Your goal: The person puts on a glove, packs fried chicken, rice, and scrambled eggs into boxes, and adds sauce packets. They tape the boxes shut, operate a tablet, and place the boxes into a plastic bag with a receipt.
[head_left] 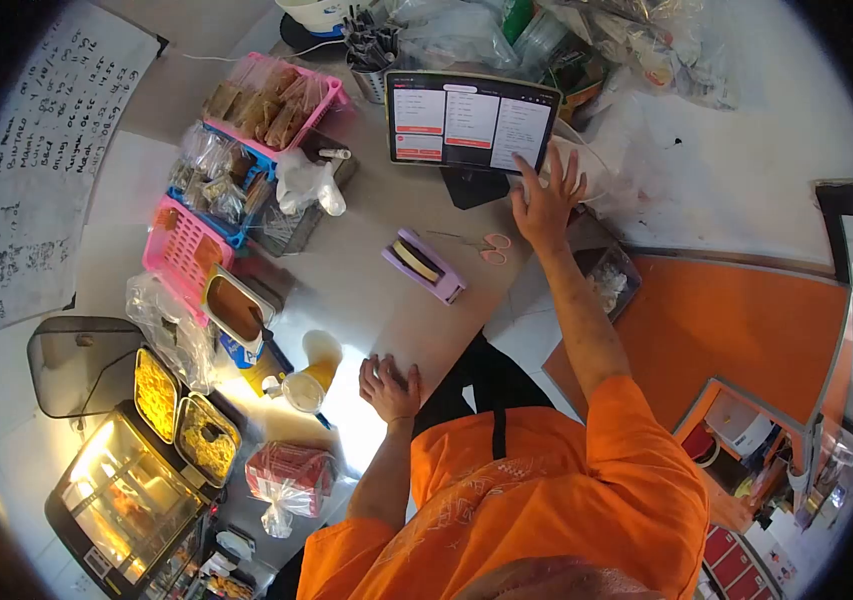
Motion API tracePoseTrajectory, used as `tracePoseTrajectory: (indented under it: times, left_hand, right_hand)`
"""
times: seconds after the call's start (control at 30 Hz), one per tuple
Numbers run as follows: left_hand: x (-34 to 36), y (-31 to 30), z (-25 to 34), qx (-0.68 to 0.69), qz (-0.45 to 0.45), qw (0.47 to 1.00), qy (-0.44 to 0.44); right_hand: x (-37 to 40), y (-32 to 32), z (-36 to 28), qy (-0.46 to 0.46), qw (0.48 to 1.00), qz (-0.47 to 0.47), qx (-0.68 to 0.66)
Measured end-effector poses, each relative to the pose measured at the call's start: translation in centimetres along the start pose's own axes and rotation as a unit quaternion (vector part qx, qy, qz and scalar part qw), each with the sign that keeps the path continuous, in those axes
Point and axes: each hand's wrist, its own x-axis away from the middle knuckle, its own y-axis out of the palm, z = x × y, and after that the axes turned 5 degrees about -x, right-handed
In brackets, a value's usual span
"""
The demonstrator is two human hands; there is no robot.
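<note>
My right hand (pixel 544 205) reaches forward with fingers spread, and one fingertip touches the lower right of a tablet (pixel 470 120) that stands propped on the counter (pixel 366 240). The screen shows white panels with red bars. My left hand (pixel 389 388) rests palm down on the near edge of the counter and holds nothing. It lies just right of a yellow bottle (pixel 308 380) on its side. A purple tape dispenser (pixel 423 265) and pink-handled scissors (pixel 487 248) lie between my hands.
Pink baskets (pixel 276 100) (pixel 182 250) and a blue basket of wrapped snacks stand at the left. A metal tin of brown sauce (pixel 236 308), trays of yellow food (pixel 158 395), a glass warmer (pixel 126 495) and a bagged red packet (pixel 289 475) crowd the near left. A handwritten list (pixel 41 150) hangs on the wall.
</note>
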Motion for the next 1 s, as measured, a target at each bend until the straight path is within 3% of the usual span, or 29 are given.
tracePoseTrajectory:
  times: [0.07, 0.37, 0.67, 1.0]
  left_hand:
    - [-0.2, 0.0, 0.1, 0.001, -0.001, 1.000, -0.001]
    - [-0.2, -0.2, 0.2, 0.015, 0.000, 1.000, 0.002]
    - [-0.2, -0.2, 0.1, 0.005, -0.003, 1.000, 0.008]
    - [-0.2, 0.0, 0.0, 0.009, -0.005, 1.000, 0.005]
  right_hand:
    - [0.9, 0.4, 0.2, 0.000, 1.000, -0.030, 0.008]
    - [-3.5, 0.4, 1.5, 0.027, 0.997, 0.053, 0.049]
    - [0.1, 0.1, 0.7, 0.018, 1.000, -0.001, 0.007]
    - [0.2, 0.3, 0.4, 0.030, 0.999, 0.016, -0.002]
